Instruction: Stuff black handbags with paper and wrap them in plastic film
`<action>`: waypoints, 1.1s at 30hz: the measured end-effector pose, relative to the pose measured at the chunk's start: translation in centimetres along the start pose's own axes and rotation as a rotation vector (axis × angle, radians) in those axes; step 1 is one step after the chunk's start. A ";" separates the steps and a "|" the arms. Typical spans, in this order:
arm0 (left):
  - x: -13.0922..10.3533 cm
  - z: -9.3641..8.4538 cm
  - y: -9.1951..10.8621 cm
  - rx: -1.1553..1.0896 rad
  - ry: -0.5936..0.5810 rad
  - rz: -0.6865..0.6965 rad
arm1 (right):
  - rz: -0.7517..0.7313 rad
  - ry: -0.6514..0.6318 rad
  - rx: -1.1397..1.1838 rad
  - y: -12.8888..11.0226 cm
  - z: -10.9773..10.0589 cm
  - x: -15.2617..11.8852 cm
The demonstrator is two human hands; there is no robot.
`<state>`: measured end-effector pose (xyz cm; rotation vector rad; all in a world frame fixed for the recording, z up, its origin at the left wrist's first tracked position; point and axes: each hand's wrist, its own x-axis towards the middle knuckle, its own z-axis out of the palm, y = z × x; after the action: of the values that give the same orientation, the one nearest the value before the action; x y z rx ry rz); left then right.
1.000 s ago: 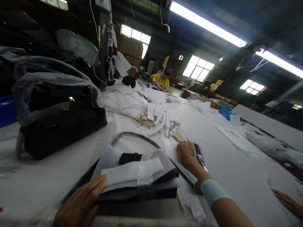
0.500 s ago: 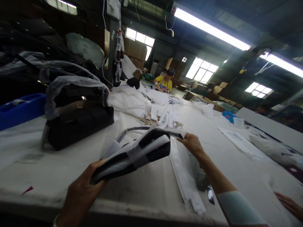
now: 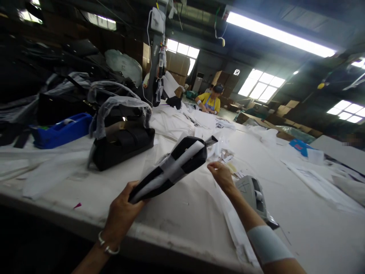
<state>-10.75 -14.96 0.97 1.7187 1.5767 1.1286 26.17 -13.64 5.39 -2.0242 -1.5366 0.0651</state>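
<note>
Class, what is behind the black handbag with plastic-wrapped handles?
A heap of black goods, partly wrapped in translucent plastic. Whatever the handbag itself covers cannot be seen.

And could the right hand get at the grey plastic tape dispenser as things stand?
Probably yes: the right hand is close to the dispenser and nothing visible stands between them, though whether its drawn-in fingers hold anything is unclear.

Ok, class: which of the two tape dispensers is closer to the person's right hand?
The grey tape dispenser, by the right hand and forearm; the blue tape dispenser is left of the black handbag.
</note>
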 end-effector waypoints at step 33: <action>-0.4 0.3 -0.2 -0.056 0.012 0.040 | -0.173 -0.224 -0.113 -3.1 10.3 -6.6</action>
<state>-10.59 -15.24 0.57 1.7169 1.5102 1.1935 17.35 -14.72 -3.62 -2.0166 -1.8882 0.1434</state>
